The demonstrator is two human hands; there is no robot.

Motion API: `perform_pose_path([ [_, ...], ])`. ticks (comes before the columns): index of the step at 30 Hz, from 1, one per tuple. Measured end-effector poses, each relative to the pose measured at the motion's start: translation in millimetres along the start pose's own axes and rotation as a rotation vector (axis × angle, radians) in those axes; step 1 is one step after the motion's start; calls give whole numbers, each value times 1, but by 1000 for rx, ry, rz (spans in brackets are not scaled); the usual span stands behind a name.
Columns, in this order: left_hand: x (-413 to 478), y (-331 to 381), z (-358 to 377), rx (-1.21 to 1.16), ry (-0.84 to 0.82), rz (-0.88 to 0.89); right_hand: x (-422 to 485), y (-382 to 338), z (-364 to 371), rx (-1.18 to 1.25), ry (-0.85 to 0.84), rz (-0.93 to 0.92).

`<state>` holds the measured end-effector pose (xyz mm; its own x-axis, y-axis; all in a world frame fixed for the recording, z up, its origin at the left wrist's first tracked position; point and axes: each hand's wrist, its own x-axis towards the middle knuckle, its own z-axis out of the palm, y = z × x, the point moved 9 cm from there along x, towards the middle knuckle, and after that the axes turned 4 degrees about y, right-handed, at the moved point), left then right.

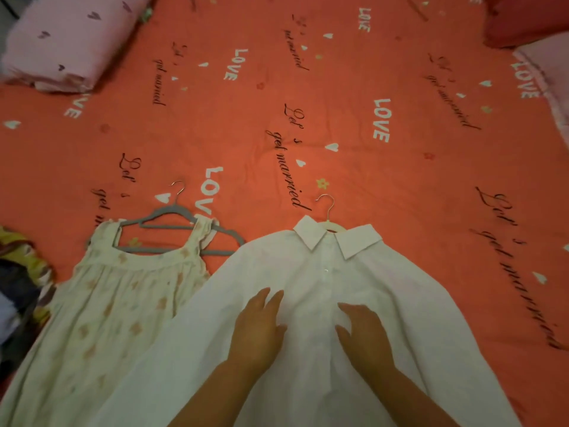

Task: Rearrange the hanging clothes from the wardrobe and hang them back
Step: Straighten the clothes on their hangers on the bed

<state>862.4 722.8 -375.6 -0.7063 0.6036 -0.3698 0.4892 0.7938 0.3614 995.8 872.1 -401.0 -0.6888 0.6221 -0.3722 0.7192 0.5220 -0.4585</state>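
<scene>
A white collared shirt (400,303) lies flat on the bed, still on a pale hanger whose metal hook (327,203) sticks out above the collar. My left hand (260,326) and my right hand (363,329) both rest flat on the shirt's front, fingers straight, either side of the button line. To the left lies a cream sleeveless dress with a faint orange print (117,303) on a grey hanger (172,217). The shirt's left side overlaps the dress's edge.
The bed is covered by an orange-red sheet (308,87) printed with "LOVE" and script. A folded pink blanket (67,41) sits at the far left corner, red and pink pillows (529,23) at the far right. A multicoloured pile of clothes (18,288) lies at the left edge.
</scene>
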Motion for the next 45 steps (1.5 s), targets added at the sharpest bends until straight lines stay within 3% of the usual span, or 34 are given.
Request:
perform_pose_path([
  [5,-54,-24,-6,1,0,-16,-71,-12,21,-5,-60,-1],
  [14,-134,-77,-39,63,57,38,-152,-75,28,40,15,-32],
  [19,-179,-171,-27,177,-5,-109,-202,-93,61,41,42,-10],
  [24,-208,-269,-2,239,-167,-342,-247,-92,110,49,27,42],
  [29,-212,-296,19,263,-189,-355,-271,-87,143,28,-21,67],
  [32,-206,-284,17,191,-44,-273,-270,-86,146,30,-8,58],
  [37,-220,-208,4,-248,155,-95,-262,-94,138,137,18,56],
  [42,-240,-79,-1,-582,179,163,-249,-89,92,288,156,121],
  [45,-238,-44,17,-688,109,107,-247,-62,62,332,228,193],
])
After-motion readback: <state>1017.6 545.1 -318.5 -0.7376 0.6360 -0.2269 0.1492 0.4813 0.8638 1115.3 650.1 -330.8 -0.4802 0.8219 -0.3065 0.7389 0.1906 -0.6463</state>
